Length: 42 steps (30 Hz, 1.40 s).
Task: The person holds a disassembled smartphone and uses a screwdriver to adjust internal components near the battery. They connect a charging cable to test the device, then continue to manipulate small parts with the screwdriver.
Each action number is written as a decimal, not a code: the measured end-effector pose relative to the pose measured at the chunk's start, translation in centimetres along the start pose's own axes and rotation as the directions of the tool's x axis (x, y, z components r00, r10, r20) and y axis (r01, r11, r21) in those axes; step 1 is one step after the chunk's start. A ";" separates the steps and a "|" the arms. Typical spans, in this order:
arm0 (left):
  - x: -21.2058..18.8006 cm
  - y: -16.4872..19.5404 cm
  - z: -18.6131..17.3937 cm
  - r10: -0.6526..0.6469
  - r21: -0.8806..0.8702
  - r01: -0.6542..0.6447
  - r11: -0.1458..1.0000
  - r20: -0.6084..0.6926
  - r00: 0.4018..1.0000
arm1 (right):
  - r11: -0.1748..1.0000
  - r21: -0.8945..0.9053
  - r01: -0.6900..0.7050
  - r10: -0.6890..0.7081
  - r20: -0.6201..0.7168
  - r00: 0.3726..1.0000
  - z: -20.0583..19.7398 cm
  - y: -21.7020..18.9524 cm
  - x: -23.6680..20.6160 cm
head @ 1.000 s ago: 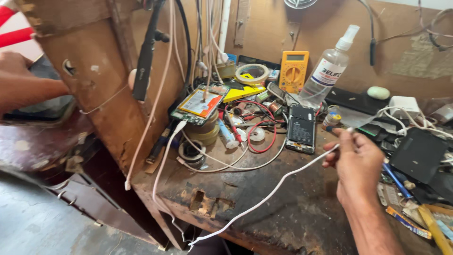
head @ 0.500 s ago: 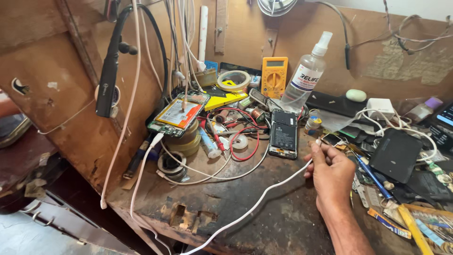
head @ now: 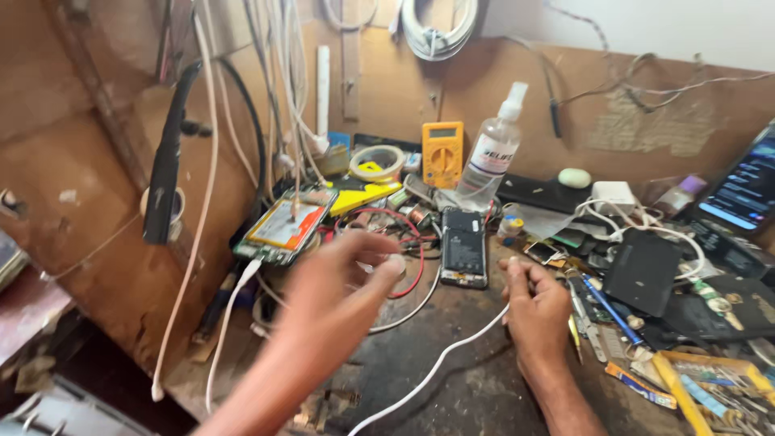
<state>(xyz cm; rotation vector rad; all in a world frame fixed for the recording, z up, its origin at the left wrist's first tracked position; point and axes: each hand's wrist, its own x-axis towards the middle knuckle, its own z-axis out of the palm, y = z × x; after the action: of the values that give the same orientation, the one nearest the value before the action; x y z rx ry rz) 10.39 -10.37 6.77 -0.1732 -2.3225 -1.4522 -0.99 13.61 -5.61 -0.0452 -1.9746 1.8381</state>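
My right hand (head: 534, 311) rests on the dark workbench (head: 428, 363) and pinches the end of a white cable (head: 432, 373) that trails toward the front edge. My left hand (head: 343, 278) hovers, blurred, over the middle of the bench with fingers spread and nothing in it, close to red and white wires (head: 408, 278). An opened black phone (head: 463, 247) lies just beyond the two hands. Left of it an opened phone with an orange-framed battery (head: 284, 225) lies tilted on a pile of parts.
A yellow multimeter (head: 442, 152), a clear spray bottle (head: 492, 153) and a tape roll (head: 376, 164) stand at the back. Tools, a blue pen (head: 611, 311) and black covers crowd the right side. A lit screen (head: 747, 190) is at far right. Cables hang at the left.
My left hand has come in from the far left and now hovers over the bench middle. The view has shifted left and closer. My right hand keeps its hold on the white cable.
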 end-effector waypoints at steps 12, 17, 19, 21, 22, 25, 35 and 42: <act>12.0 -9.0 16.6 -0.075 0.434 0.049 0.900 0.042 0.996 | 0.981 -0.195 0.004 -0.015 -0.052 0.999 0.6 0.1 0.2; 12.5 -6.8 16.2 -0.267 0.460 0.214 0.862 0.053 0.962 | 0.978 -0.205 0.030 -0.041 -0.049 0.998 0.6 -0.2 0.1; 12.7 -6.6 16.0 -0.333 0.411 0.284 0.866 0.051 0.942 | 0.975 -0.218 0.044 -0.056 -0.049 0.997 0.5 -0.2 0.2; 12.8 -6.4 15.9 -0.354 0.362 0.319 0.876 0.033 0.935 | 0.975 -0.214 0.060 -0.071 -0.044 0.997 0.5 -0.2 0.3; 12.9 -6.4 15.8 -0.342 0.339 0.316 0.886 0.017 0.940 | 0.977 -0.206 0.047 -0.058 -0.046 0.997 0.4 -0.2 0.3; 13.2 -6.7 15.8 -0.275 0.338 0.268 0.902 -0.028 0.961 | 0.981 -0.188 0.036 -0.045 -0.040 0.998 0.3 -0.3 0.3; 15.0 -9.5 15.9 -0.424 0.010 0.424 0.905 -0.025 0.905 | 0.998 -0.039 -0.054 0.052 -0.044 0.998 0.3 -0.6 0.5; 12.2 -9.0 14.6 -0.206 -0.596 0.449 0.666 0.432 0.878 | 0.947 0.256 -0.195 0.172 0.111 0.979 -0.2 -0.5 2.0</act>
<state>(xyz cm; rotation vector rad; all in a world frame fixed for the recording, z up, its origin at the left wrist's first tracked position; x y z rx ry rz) -7.39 -2.81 -1.61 -0.2060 -1.9813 -2.6286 -2.63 14.35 -4.55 -0.0702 -1.8139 2.2475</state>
